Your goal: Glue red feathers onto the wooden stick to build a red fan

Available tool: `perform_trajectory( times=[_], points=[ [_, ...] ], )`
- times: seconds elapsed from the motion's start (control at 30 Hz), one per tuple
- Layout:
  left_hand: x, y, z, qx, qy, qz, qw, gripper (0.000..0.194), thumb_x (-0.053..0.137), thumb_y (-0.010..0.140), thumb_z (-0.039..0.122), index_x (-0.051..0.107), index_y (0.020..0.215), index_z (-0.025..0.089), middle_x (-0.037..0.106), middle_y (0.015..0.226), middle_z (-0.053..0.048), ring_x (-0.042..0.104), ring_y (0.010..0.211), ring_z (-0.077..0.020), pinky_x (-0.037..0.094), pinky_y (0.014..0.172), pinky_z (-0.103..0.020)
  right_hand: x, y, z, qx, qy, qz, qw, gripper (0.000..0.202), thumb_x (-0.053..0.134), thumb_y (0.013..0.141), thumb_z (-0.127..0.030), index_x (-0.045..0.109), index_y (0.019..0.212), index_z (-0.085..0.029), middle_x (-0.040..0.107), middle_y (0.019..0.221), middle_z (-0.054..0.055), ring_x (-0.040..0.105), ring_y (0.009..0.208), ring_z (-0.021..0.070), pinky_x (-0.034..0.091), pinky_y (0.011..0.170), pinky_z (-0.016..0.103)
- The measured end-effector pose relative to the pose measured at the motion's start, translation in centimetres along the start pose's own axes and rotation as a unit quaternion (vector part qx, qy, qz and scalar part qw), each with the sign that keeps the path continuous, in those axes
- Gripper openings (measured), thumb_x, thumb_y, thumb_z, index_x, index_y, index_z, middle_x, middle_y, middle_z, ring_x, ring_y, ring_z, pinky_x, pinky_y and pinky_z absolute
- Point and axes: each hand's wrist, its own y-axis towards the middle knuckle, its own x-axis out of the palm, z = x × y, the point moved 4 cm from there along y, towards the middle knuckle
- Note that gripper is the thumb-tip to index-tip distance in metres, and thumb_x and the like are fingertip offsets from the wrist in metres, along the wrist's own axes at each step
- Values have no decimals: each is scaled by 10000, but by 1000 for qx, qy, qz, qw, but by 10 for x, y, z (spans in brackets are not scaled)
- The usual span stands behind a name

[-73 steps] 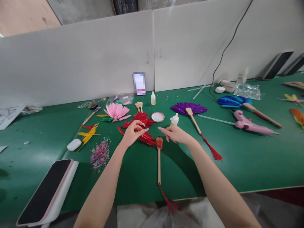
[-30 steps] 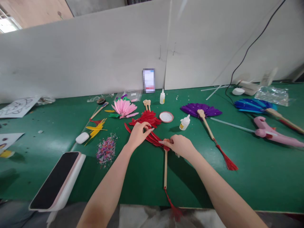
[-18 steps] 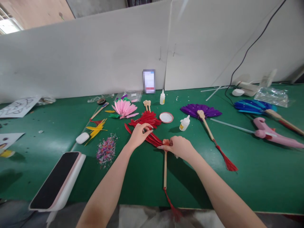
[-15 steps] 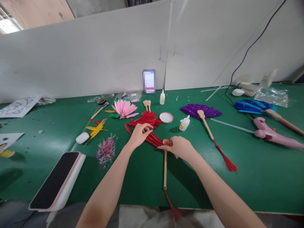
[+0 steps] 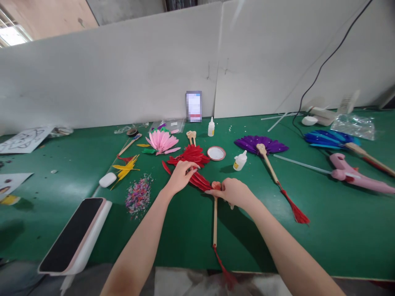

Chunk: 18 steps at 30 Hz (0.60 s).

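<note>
My right hand (image 5: 236,192) is closed around the head of a wooden fan handle (image 5: 215,222), its thumb lying across the bottom of the red feathers. A red tassel (image 5: 226,276) hangs from the handle's lower end. Several red feathers (image 5: 200,181) fan out to the left from the handle's head. Over these feathers, my left hand (image 5: 182,177) has thumb and fingertips pinched together at a red feather; its exact hold is partly hidden. A pile of loose red feathers (image 5: 193,154) lies just beyond the left hand.
Glue bottles (image 5: 240,160) (image 5: 211,127) and a round white lid (image 5: 216,153) stand beyond my hands. A purple feather fan (image 5: 271,144), blue feather fan (image 5: 330,139) and pink glue gun (image 5: 354,176) lie right. Leftward are pink feathers (image 5: 162,142), yellow feathers (image 5: 126,170), colourful bits (image 5: 138,195) and a phone (image 5: 72,234).
The left fingertips have shifted very slightly over the red feathers. The right hand keeps its hold on the fan handle, and everything on the table looks the same.
</note>
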Motion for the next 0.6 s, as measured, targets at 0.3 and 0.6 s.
perform_trajectory(
  times=[0.3, 0.6],
  points=[
    [-3, 0, -7, -15, -19, 35, 999, 200, 477, 834, 291, 622, 945, 209, 619, 795, -22, 511, 775, -166, 415, 716, -280, 0, 2, 0, -26, 38, -16, 999, 603, 368, 706, -748, 400, 441, -207, 538, 393, 55, 592, 472, 194, 400, 479, 252],
    [-9, 3, -20, -68, -31, 99, 992, 238, 447, 851, 315, 561, 1019, 191, 601, 638, 9, 526, 579, -131, 418, 616, -257, 6, 5, 5, -8, 31, -15, 999, 536, 352, 805, -632, 483, 527, -193, 540, 380, 40, 595, 453, 184, 400, 481, 243]
  ],
)
